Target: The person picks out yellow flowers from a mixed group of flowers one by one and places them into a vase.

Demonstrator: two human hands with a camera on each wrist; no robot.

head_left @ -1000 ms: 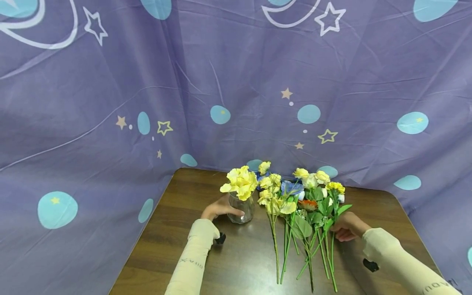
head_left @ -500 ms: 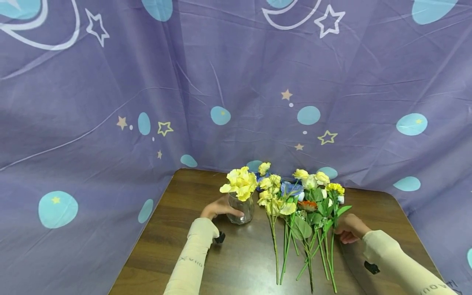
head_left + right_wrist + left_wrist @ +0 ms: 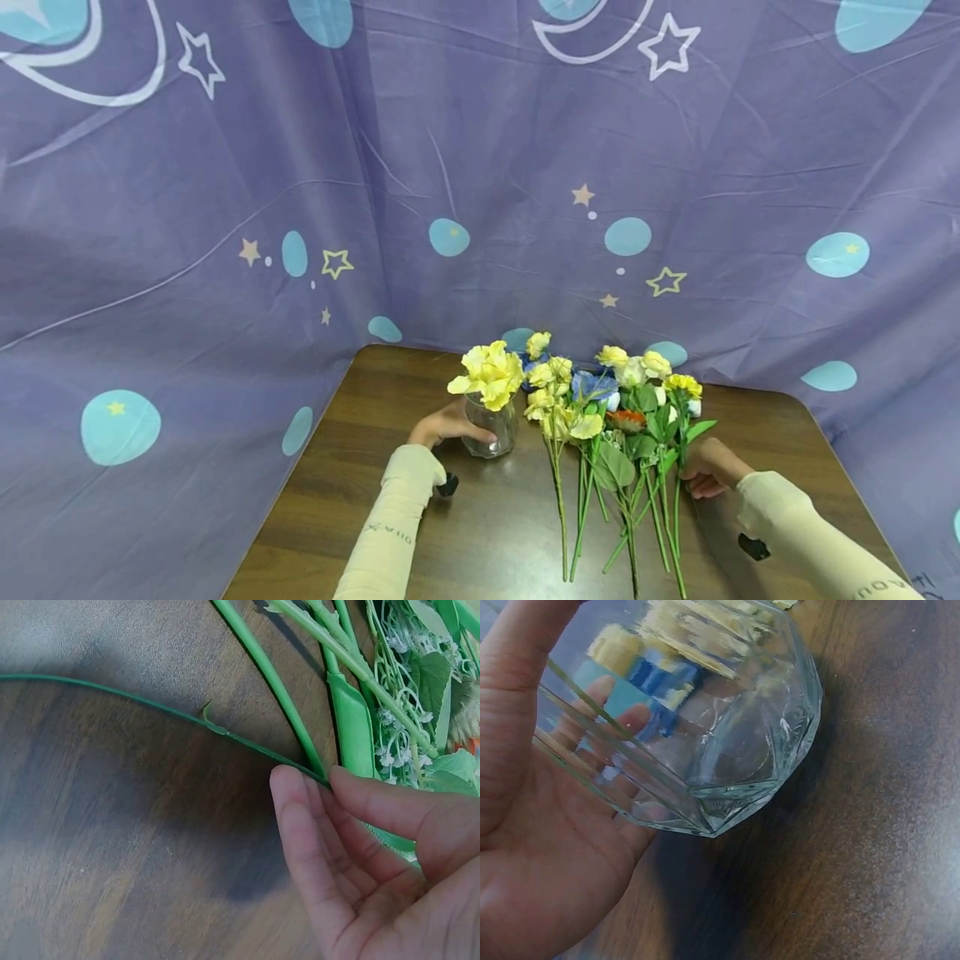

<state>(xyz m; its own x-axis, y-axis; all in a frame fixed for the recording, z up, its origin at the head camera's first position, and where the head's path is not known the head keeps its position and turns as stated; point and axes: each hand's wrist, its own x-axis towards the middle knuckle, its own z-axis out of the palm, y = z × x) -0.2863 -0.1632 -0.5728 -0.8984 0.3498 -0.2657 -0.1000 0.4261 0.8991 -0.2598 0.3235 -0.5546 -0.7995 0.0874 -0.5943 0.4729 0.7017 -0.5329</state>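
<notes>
My left hand grips a clear glass vase on the table, thumb across its near side. A large yellow flower sits at the vase's mouth. In the left wrist view the faceted glass base is close, with fingers visible through it. My right hand is at the right edge of a spread of flowers. Between thumb and fingertips it pinches a thin green stem, clearest in the right wrist view. The bloom on that stem cannot be told. A thicker green stem lies beside it.
Several artificial flowers lie with stems toward me: a yellow spray, a blue bloom, an orange one and a yellow one. Their stems cross. The wooden table meets a purple patterned curtain at the back.
My right hand has shifted slightly right, away from the thicker stems, and the thin stem shows more below it. The left hand and vase hold still.
</notes>
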